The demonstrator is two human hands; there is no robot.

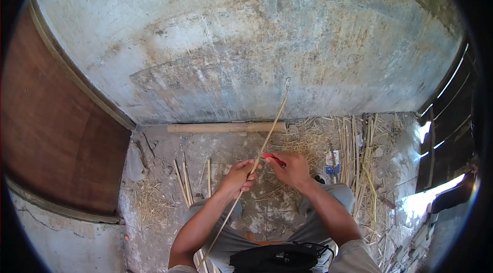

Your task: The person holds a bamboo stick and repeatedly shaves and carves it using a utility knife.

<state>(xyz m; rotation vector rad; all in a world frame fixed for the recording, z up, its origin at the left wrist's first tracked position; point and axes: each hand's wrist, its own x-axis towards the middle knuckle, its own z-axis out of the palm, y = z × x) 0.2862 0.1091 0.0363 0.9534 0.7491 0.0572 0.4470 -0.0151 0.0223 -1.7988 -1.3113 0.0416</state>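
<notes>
A long, thin bamboo strip (273, 125) runs slantwise from near my lap up toward the wall. My left hand (239, 176) is closed around its middle, fingers wrapped and palm partly turned up. Just to the right, my right hand (292, 168) grips a red cutter knife (274, 159). The knife's tip end meets or nearly meets the strip right above my left fingers; its blade is too small to make out clearly. A thin, bent end shows at the strip's top, in front of the wall.
A thick bamboo pole (221, 128) lies along the foot of the stained wall (267, 52). Several bamboo strips (354, 155) and shavings (303, 142) cover the floor on the right. A plastic bag (135, 162) lies left, near the brown door (61, 119). A black bag (272, 258) rests at my lap.
</notes>
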